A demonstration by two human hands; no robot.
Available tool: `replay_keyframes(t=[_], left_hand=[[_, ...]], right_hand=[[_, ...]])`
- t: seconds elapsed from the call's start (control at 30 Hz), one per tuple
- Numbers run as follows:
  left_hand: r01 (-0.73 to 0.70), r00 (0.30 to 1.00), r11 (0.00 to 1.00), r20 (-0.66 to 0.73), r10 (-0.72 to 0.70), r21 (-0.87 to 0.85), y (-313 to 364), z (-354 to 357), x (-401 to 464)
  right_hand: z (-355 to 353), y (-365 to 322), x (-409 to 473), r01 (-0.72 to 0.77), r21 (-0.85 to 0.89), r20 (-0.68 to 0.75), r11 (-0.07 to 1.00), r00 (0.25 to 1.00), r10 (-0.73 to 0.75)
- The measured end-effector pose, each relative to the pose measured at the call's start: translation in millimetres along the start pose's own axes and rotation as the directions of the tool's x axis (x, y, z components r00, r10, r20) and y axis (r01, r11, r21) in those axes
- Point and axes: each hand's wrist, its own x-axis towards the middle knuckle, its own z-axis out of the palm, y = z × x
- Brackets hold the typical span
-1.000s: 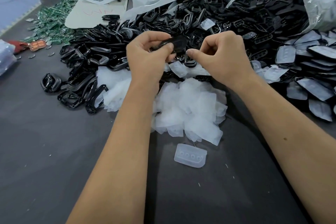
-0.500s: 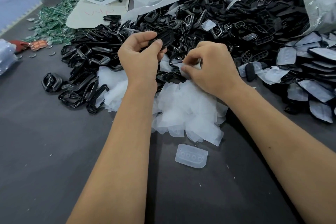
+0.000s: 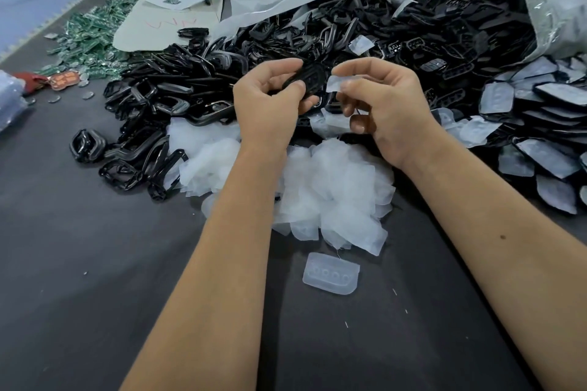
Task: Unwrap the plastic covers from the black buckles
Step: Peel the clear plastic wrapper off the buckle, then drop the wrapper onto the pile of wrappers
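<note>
The left hand (image 3: 270,98) is gripping a black plastic buckle (image 3: 309,78) above the dark grey bench (image 3: 79,263), fingers curled round it. The right hand (image 3: 381,101) is pinching a small translucent plastic cover (image 3: 338,83) between thumb and forefinger, just beside the buckle; whether the cover is touching the buckle appears uncertain. A heap of discarded translucent covers (image 3: 333,194) is lying below both hands. A large pile of black buckles (image 3: 349,38) is spreading behind them.

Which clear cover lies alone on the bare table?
The moulded cover nearest the camera, flat on the grey table, just apart from the heap of crumpled covers.
</note>
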Motion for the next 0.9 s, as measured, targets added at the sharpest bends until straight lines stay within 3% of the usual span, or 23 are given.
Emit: replay_keyframes(t=[0.2, 0.63, 0.9], left_hand=[[-0.030, 0.999, 0.993, 0.019, 0.028, 0.118, -4.5, 1.7, -0.4], [-0.016, 1.000, 0.993, 0.006, 0.016, 0.119, -5.4, -0.6, 1.0], [-0.006, 1.000, 0.995, -0.005, 0.006, 0.098, -2.4, -0.6, -0.5]], right_hand=[[1.2, 3.6, -0.5, 0.055, -0.059, -0.003, 0.997, 0.998, -0.056], [0.1, 5.7, -3.8, 0.097, -0.130, 0.064, 0.987, 0.994, -0.089], [0.7, 6.2, -1.4, 0.082, -0.126, -0.007, 0.989, 0.996, -0.084]])
